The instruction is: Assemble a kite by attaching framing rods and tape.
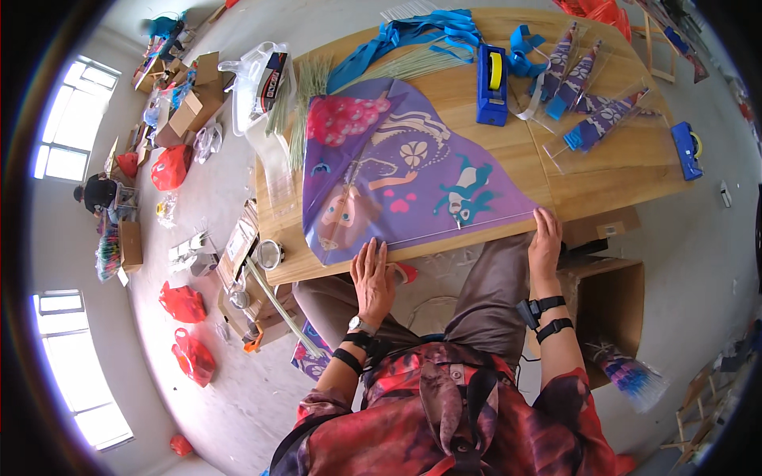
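A purple kite sail [413, 190], printed with a cartoon girl and a teal animal, lies spread on the wooden table. Along its near edge runs a thin white rod [468, 228]. My left hand [371, 279] rests with outstretched fingers on the sail's near edge, below the printed head. At the sail's right corner, by the rod's end, the fingertips of my right hand [545, 250] press down, fingers stretched out. The right thumb is hard to make out. A blue tape dispenser [492, 87] with yellow tape stands beyond the sail.
Blue ribbon [397, 44] and thin pale sticks [300, 95] lie along the table's far left. Several folded kites in clear sleeves [595, 119] and another tape dispenser [686, 151] sit right. A cardboard box [611, 309] stands beside my right leg; red bags [193, 355] lie on the floor.
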`<state>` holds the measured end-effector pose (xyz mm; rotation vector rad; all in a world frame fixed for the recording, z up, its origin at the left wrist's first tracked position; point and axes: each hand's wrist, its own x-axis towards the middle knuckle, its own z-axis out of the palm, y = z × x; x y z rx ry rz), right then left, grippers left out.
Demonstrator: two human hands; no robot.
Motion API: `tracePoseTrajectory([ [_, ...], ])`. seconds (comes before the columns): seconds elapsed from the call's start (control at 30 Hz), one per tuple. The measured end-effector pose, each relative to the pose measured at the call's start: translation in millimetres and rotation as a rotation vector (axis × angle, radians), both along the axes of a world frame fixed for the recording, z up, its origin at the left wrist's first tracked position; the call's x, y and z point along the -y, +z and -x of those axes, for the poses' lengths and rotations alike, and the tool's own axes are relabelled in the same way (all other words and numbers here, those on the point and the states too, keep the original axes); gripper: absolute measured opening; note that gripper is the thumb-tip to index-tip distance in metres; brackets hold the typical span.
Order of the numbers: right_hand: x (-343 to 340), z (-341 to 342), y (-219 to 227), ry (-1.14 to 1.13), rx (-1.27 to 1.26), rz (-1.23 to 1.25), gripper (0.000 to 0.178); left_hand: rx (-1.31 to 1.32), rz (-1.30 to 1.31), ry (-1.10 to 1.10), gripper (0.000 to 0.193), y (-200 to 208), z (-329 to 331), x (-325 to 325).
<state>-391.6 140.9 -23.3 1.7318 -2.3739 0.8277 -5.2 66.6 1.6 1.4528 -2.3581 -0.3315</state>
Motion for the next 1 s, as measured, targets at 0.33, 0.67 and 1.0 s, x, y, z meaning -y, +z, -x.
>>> tracePoseTrajectory([
  [0.33,1.6,-5.3,1.8,-0.036,0.049,0.051,0.049,0.014,-0.004,0.014,0.053,-1.3,-0.3,-1.4],
  [0.67,2.8,-4.1,0.7,-0.046,0.059,0.008,0.046,0.001,-0.043,0.035,0.062,-2.3,-3.0,-3.0],
  [1.0,5.7,3.5,5.5,-0.050,0.061,0.003,0.048,0.006,-0.045,0.028,0.064,1.5,1.5,1.0],
])
